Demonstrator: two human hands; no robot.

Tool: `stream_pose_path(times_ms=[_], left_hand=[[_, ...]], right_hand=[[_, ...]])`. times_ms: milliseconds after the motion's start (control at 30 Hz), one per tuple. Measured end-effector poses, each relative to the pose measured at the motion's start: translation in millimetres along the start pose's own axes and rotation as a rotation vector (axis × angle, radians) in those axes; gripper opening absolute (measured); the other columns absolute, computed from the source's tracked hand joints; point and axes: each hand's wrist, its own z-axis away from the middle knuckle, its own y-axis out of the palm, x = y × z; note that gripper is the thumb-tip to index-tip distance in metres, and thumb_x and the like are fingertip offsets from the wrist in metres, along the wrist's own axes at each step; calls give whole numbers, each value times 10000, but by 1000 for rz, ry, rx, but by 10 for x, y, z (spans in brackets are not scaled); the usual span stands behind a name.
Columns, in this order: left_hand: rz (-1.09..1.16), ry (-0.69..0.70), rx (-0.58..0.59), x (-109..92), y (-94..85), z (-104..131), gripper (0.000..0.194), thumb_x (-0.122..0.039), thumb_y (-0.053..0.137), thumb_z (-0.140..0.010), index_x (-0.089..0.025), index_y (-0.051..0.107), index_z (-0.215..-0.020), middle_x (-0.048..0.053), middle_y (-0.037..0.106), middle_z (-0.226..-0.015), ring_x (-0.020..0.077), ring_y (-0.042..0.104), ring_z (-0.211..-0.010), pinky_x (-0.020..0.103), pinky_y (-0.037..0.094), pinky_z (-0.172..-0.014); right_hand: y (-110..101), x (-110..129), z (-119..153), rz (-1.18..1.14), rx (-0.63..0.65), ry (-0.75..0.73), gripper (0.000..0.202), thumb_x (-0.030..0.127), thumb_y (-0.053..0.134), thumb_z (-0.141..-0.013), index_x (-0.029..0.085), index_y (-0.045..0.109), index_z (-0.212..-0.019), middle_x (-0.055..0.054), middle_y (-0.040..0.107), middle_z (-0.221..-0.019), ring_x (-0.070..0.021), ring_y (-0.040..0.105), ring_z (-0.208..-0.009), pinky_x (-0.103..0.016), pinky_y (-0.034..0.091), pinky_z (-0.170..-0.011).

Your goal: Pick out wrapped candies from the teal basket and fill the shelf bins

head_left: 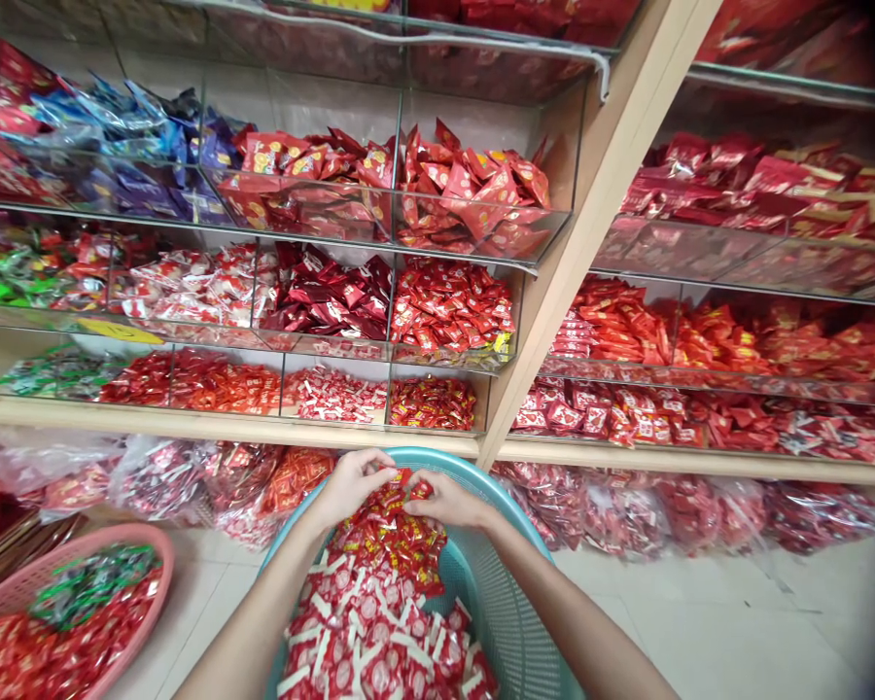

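A teal plastic basket [514,583] stands at the bottom centre, holding red-and-white wrapped candies [379,642] at the near side and red-and-gold wrapped candies [401,549] toward the far side. Over its far part, my left hand [357,486] has its thumb and fingers pinched at the red-and-gold candies. Facing it, my right hand [441,501] has curled fingers among the same candies, thumb and fingertips somewhat apart. Whether the right hand grips a wrapper is too small to tell.
Ahead, wooden shelves [583,233] carry clear bins of wrapped candies. Plastic bags of candies [164,476] lie beneath the bottom ledge. A pink basket [161,583] with green and red candies stands on the tiled floor [627,593] at lower left.
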Motion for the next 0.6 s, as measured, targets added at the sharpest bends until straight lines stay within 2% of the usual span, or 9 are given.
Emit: stream_pose_path(times_ms=[100,200,367,467,600], left_hand=[[2,-175,115,52,29,50,267,-382,611,-662,-161,499,-761,-56,527,-581,73,470,-467,195,360,-460],[-177,-258,267,116,130,115,146,-275,571,-670,-173,475,-709,-73,490,-517,80,463,-441,191,331,-444],[-513,-164,348,213,251,139,38,-138,542,-631,-164,540,-659,-53,536,-559,83,478,-535,190,327,-515],[-616,-91,371,216,279,132,33,-148,559,-631,-165,572,-657,-30,581,-635,95,497,-601,195,324,-537],[-724,-59,391,113,313,168,53,-162,547,-670,-180,592,-690,-6,612,-699,120,541,-665,209,344,-574]], right_hand=[[-41,-35,-22,-59,-101,44,375,408,662,-676,211,446,-911,78,523,-508,-92,473,-395,-199,376,-385],[-78,-58,-43,-109,-198,39,407,417,691,-634,208,421,-856,77,547,-525,-80,470,-399,-196,386,-398],[-110,-124,-62,-159,-242,48,420,441,698,-608,208,408,-804,73,566,-518,-86,496,-421,-204,409,-426],[-120,-196,-90,-149,-243,44,398,426,689,-616,208,409,-795,74,560,-502,-94,505,-419,-217,422,-435],[-127,-283,-133,-57,-263,28,335,396,657,-650,210,420,-798,78,537,-492,-115,522,-426,-220,406,-425]])
